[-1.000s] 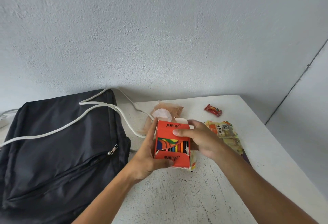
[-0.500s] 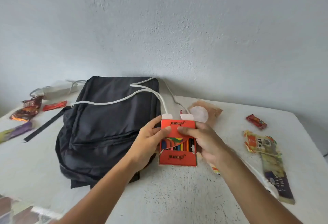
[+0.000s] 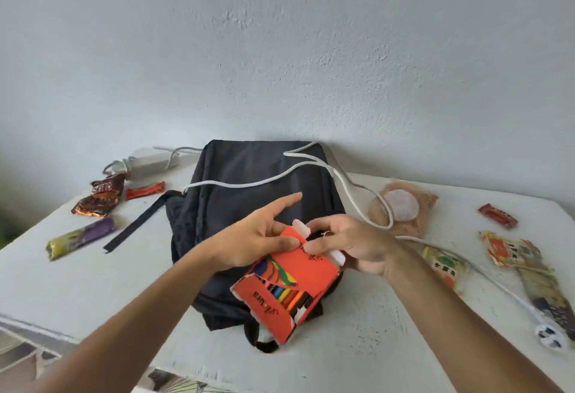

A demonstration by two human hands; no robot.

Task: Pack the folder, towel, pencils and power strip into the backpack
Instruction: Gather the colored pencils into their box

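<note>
Fingertips (image 3: 287, 241) of left hand (image 3: 252, 241) and right hand (image 3: 351, 244) pinching the flap end of the orange pencil box (image 3: 287, 280), centre frame above the black backpack (image 3: 249, 206): light, torn thin card, likely crushable; best held by its long sides.

Note that your right hand (image 3: 357, 244) covers the far end of the pencil box (image 3: 287, 280), so the flap state there cannot be read. The box and both forearms hide the near part of the backpack (image 3: 249, 181). The power strip (image 3: 149, 160) is blurred; its sockets are indistinct. The counter (image 3: 373, 346) is cut off at the frame's bottom edge.
</note>
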